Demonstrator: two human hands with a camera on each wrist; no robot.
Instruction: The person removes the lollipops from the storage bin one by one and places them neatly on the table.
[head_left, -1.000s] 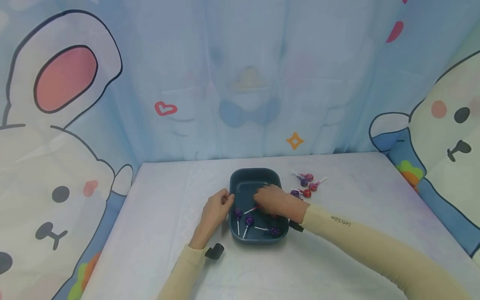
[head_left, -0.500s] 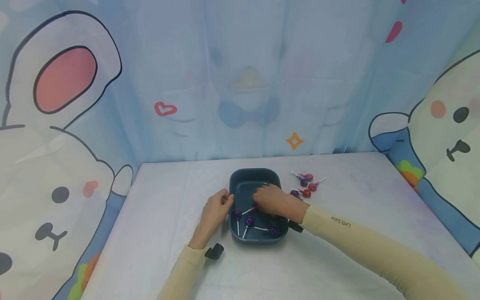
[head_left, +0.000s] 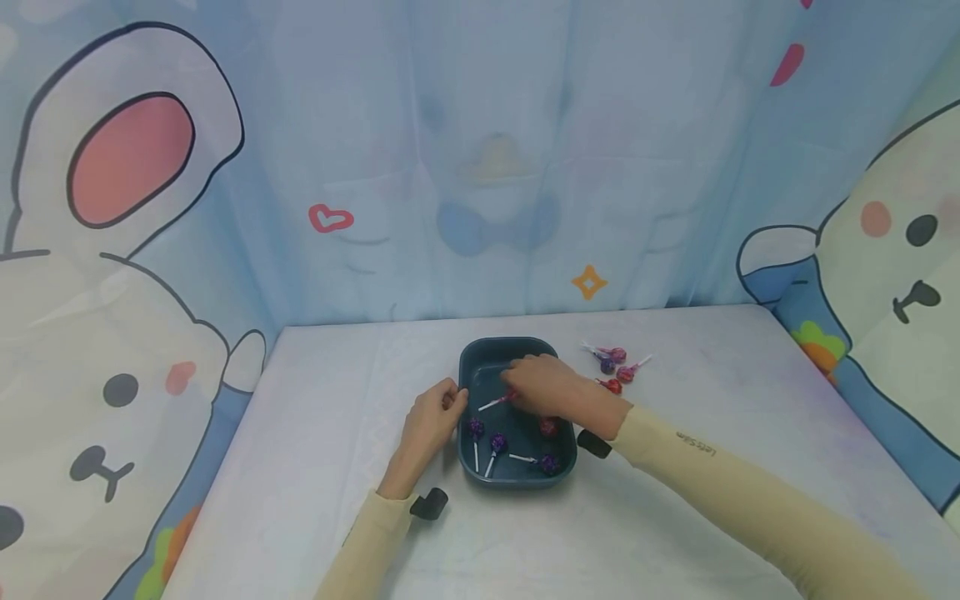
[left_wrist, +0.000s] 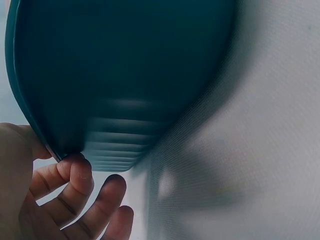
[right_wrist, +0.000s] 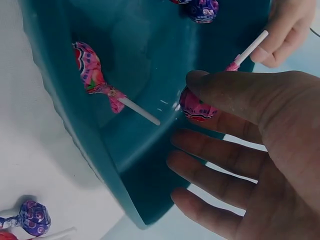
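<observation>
My left hand (head_left: pixel 431 421) pinches the left rim of a dark teal basin (head_left: pixel 483 362) between thumb and fingers; in the left wrist view the basin's ribbed outer wall (left_wrist: pixel 120 132) fills the upper part. My right hand (head_left: pixel 543 387) reaches over the basin and pinches a pink-wrapped lollipop (right_wrist: pixel 200 107) by its candy end, with the white stick pointing left in the head view. A second pink lollipop (right_wrist: pixel 92 70) lies inside near the right wall. Purple lollipops (head_left: pixel 498 442) lie at the basin's near end.
Several red, pink and purple lollipops (head_left: pixel 615 386) lie in a loose group on the white-covered table (head_left: pixel 720 375), right of the basin. A light blue curtain (head_left: pixel 495 208) printed with cartoon figures hangs behind the table.
My right hand has moved slightly farther from me inside the basin, with the pinched lollipop's stick shifting along. The red-pink lollipop behind it shows more. My left hand has stayed still.
</observation>
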